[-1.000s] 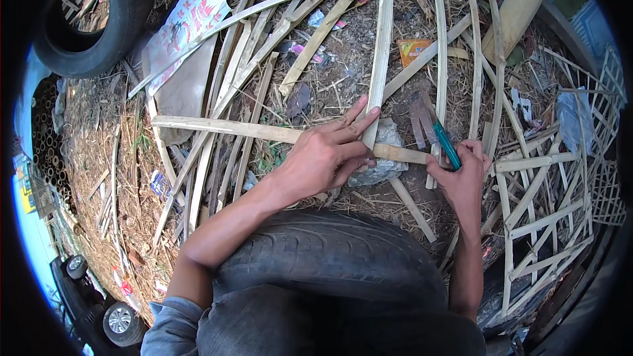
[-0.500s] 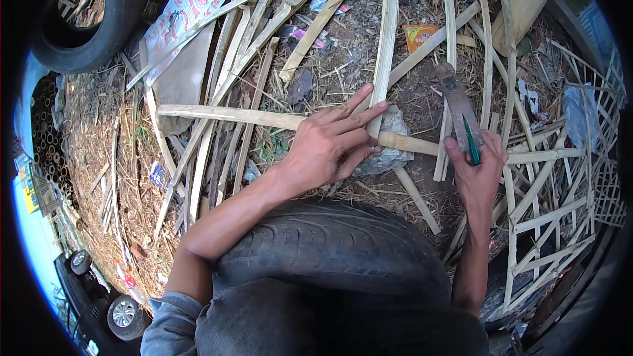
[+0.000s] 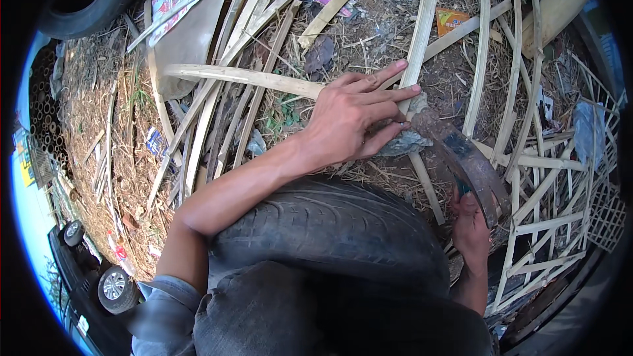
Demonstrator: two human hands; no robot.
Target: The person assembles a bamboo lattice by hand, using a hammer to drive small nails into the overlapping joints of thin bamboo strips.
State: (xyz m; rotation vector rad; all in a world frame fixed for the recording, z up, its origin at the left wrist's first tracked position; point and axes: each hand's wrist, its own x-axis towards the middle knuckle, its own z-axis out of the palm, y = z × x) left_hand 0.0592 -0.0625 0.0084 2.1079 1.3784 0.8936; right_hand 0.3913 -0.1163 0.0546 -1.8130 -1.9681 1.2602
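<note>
My left hand [image 3: 353, 115] lies over two crossed bamboo strips above a grey stone [image 3: 407, 144]. Its upper two fingers stretch onto the upright strip [image 3: 422, 23]. Thumb and a lower finger come together beside the crossing, pinching something too small to make out. The other strip [image 3: 244, 77] runs left from under this hand. At the right, my right hand [image 3: 471, 221] is closed round a rusty, flat metal tool [image 3: 465, 158] with a green part at the grip. Motion blurs the tool; its far end is beside the stone, close to my left fingertips.
A tyre [image 3: 330, 231] stands in front of my body. More bamboo strips [image 3: 264, 89] lie on the littered ground at left. A bamboo lattice frame [image 3: 550, 227] is at right, with a thick bamboo pole [image 3: 554, 10] beyond. Another tyre [image 3: 99, 13] is at far left.
My right hand has moved down, and the tool's head has swung left and down to the stone. My left hand keeps its place on the strips; the whole view has shifted a little.
</note>
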